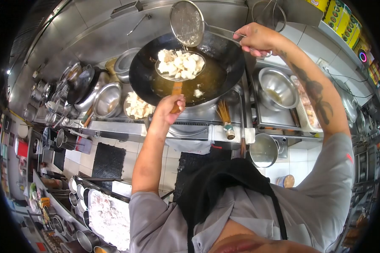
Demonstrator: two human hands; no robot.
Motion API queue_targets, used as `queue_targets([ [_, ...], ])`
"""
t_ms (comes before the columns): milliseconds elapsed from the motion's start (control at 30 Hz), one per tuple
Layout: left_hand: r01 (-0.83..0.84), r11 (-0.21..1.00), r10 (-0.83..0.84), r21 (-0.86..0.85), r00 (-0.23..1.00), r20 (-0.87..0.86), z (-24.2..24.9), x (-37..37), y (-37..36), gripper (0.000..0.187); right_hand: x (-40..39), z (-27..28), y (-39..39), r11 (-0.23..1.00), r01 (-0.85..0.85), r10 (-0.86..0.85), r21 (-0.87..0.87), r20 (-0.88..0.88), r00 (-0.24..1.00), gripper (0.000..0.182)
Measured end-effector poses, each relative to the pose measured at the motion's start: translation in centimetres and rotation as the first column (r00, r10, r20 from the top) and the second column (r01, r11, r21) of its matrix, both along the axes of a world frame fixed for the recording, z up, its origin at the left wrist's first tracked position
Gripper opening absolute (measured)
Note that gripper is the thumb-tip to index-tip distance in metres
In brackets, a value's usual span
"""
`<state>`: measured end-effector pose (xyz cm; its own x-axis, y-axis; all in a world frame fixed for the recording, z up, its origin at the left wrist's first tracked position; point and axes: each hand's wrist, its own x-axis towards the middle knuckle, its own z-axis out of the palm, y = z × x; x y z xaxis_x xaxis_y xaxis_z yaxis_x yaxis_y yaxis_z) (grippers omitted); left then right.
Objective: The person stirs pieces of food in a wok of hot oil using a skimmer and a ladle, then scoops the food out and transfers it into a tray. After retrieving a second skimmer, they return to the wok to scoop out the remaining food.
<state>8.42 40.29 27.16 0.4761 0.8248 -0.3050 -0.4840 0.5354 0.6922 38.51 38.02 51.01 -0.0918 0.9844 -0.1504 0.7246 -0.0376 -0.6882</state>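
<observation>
My left hand [169, 109] is closed round the wooden handle of a skimmer [177, 87], which carries a heap of pale, whitish food pieces [180, 64] above the wok. My right hand [255, 39] grips the metal handle of a round mesh strainer [186, 23], tilted up over the wok's far side, with crumbs stuck near its lower rim. Below both tools sits a large black wok [140, 71] with brownish liquid [211, 82] in it. One loose pale piece [198, 93] lies in the liquid. Left of my left hand, more similar pieces [138, 105] are heaped in a container.
Steel bowls [107, 100] [278, 89] flank the wok. A bamboo brush [226, 118] rests on the front edge beside a white cloth [248, 135]. Another mesh strainer [269, 14] hangs at the back right. A pot [264, 150] stands lower right; a white-filled tray [109, 217] lies lower left.
</observation>
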Motion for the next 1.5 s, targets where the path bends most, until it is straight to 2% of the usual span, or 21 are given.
queue_targets([
  [167,-0.017,1.000,0.017,0.011,1.000,0.012,0.5,-0.9,-1.0,0.004,2.7,-1.9,2.1,0.999,0.036,-0.038,-0.023,-0.133,0.990,0.046],
  [267,-0.037,0.999,0.038,0.015,0.999,-0.021,1.3,-2.0,-1.8,0.005,4.3,-4.2,2.2,0.994,0.102,-0.106,-0.032,-0.151,0.983,0.028],
  [300,-0.044,0.999,0.045,0.014,0.999,-0.024,1.2,-2.3,-1.7,0.005,4.7,-5.1,2.0,0.992,0.118,-0.123,-0.039,-0.148,0.981,0.021],
  [467,-0.101,0.995,0.101,-0.002,0.991,-0.093,2.7,-3.5,-2.4,0.004,7.9,-9.4,1.1,0.969,0.183,-0.194,-0.165,-0.049,0.980,0.011],
  [533,-0.101,0.994,0.099,-0.051,0.994,-0.055,3.5,-3.9,-2.4,0.006,9.3,-11.0,0.9,0.958,0.181,-0.183,-0.225,0.011,0.983,0.010],
  [633,-0.063,0.998,0.062,-0.030,0.997,-0.035,4.3,-4.7,-2.1,0.013,9.7,-12.4,-0.2,0.941,0.181,-0.181,-0.286,0.026,0.983,0.008],
  [733,-0.112,0.993,0.110,-0.047,0.993,-0.045,5.1,-5.3,-1.3,0.014,9.8,-12.7,-1.0,0.929,0.195,-0.228,-0.315,-0.071,0.971,0.008],
  [833,-0.129,0.988,0.128,-0.084,0.992,-0.019,6.3,-5.5,-1.0,0.011,10.3,-13.9,-0.5,0.928,0.160,-0.210,-0.337,-0.116,0.971,0.026],
  [933,-0.107,0.991,0.108,-0.078,0.994,0.014,6.6,-5.9,-0.3,0.010,9.2,-15.5,0.0,0.944,0.198,-0.224,-0.266,-0.071,0.972,0.027],
  [1033,-0.104,0.992,0.106,-0.065,0.994,0.023,7.7,-6.3,0.0,0.010,9.1,-16.6,0.1,0.933,0.167,-0.227,-0.319,-0.163,0.960,0.026],
  [1133,-0.104,0.993,0.106,-0.055,0.994,0.027,8.3,-6.6,0.4,0.012,8.8,-16.8,-0.4,0.908,0.102,-0.228,-0.405,-0.276,0.934,0.017],
  [1233,-0.092,0.995,0.093,-0.039,0.995,0.028,8.3,-6.9,0.9,0.013,8.3,-17.8,-0.9,0.848,0.017,-0.307,-0.529,-0.465,0.830,0.016],
  [1300,-0.071,0.997,0.073,-0.032,0.995,0.066,8.2,-7.1,1.1,0.013,7.8,-19.1,-0.7,0.844,-0.026,-0.309,-0.536,-0.524,0.794,0.016],
  [1500,-0.057,0.998,0.057,0.002,0.998,0.025,8.7,-7.8,1.9,0.016,4.1,-22.5,1.6,0.856,-0.088,-0.298,-0.509,-0.626,0.720,0.015],
])
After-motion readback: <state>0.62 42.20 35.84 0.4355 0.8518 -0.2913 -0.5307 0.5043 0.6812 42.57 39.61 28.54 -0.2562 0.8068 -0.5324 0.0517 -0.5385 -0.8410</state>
